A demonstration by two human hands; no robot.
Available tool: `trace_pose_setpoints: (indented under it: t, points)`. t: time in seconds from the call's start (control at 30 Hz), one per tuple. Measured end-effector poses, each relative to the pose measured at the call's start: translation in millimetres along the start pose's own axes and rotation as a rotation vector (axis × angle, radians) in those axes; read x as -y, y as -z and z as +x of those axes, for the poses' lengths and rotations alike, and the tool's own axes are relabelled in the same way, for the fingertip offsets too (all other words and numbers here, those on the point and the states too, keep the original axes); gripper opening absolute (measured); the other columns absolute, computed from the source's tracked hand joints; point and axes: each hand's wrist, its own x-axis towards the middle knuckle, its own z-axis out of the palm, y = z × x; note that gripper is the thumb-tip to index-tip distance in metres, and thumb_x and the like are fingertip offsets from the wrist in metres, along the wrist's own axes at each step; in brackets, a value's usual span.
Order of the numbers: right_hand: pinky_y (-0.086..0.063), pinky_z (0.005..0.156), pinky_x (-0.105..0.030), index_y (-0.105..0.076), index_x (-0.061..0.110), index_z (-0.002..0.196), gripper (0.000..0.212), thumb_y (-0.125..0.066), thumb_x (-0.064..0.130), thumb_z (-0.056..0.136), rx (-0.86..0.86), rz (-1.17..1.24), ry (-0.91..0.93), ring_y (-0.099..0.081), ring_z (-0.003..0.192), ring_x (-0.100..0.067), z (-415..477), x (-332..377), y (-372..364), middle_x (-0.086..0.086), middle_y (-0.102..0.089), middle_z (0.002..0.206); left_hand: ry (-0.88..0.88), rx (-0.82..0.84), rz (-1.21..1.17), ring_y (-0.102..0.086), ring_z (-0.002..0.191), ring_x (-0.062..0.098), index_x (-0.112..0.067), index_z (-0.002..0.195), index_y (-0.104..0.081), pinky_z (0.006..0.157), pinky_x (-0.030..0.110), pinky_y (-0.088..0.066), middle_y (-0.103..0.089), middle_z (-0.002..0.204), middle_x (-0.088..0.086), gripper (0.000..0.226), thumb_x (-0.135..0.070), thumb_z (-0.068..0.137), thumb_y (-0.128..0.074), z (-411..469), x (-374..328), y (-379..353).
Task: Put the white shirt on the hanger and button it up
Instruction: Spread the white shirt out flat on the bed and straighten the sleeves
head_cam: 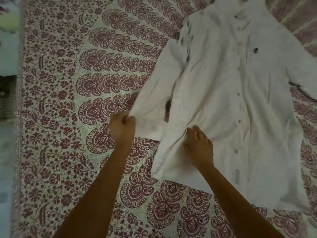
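Head view, left to right. Far left edge: blurred strip, pale green shape at top, dark object below it; neither identifiable. Printed cloth, cream with maroon floral and fan motifs, covers nearly the whole frame and carries everything else. Left hand, left of centre: fist closed, knuckles up, gripping the cuff end of the sleeve and holding it raised slightly off the cloth; forearm enters from bottom edge. The sleeve runs diagonally from that fist up and right to the shoulder. Right hand, just right of centre: palm down on the side of the shirt body, fingers fairly straight and together, tips at a crease in the fabric, thumb out to the side; pressing, not grasping, as far as visible. White shirt: lies front up in the right half of the frame, collar toward top edge, hem toward bottom, fabric creased. Row of buttons runs down the middle, front panels lying together along it; whether each button is fastened cannot be told. Small dark emblem on the chest, right of the button row. Pale blue label near the hem. Other sleeve runs off the right edge.
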Motion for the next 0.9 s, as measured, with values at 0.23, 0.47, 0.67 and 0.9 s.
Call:
trace_pose_setpoints:
  t: [0.23, 0.47, 0.67, 0.9]
  points:
    - [-0.036, 0.104, -0.044, -0.045, 0.012, 0.131, 0.047, -0.053, 0.023, 0.086, -0.052, 0.037, -0.129, -0.041, 0.127, -0.03, 11, 20, 5, -0.011, -0.039, 0.143, 0.206, -0.252, -0.332, -0.038, 0.058, 0.007, -0.011, 0.078, -0.05, 0.054, 0.019, -0.033, -0.042, 0.062, -0.003, 0.014, 0.001, 0.083, -0.045, 41, 15, 70]
    - [-0.044, 0.071, -0.019, -0.061, 0.002, 0.106, 0.023, -0.05, 0.014, 0.089, -0.055, 0.602, 0.187, -0.059, 0.085, -0.021, 11, 86, 13, -0.012, -0.064, 0.099, 0.173, -0.029, -0.565, -0.051, 0.082, 0.011, -0.029, 0.083, -0.052, 0.065, 0.025, -0.043, -0.053, 0.093, -0.008, 0.027, -0.002, 0.084, -0.055, 36, 14, 97]
    - [-0.05, 0.073, -0.031, -0.058, 0.022, 0.108, 0.022, -0.059, 0.033, 0.088, 0.462, 1.221, -0.073, -0.061, 0.088, -0.016, 5, 178, 14, 0.003, -0.063, 0.096, 0.183, 0.19, -0.729, -0.055, 0.075, 0.012, -0.023, 0.073, -0.059, 0.058, 0.021, -0.046, -0.063, 0.079, -0.008, 0.008, -0.016, 0.077, -0.062, 24, 6, 111]
    - [-0.046, 0.098, -0.051, -0.055, 0.015, 0.108, 0.016, -0.047, 0.013, 0.095, 0.482, 1.539, -0.208, -0.055, 0.113, -0.03, -2, 221, 1, -0.007, -0.061, 0.11, 0.078, 0.068, -0.339, -0.058, 0.08, 0.012, -0.016, 0.093, -0.066, 0.073, 0.027, -0.048, -0.065, 0.085, -0.006, 0.011, -0.01, 0.087, -0.06, 35, 6, 137]
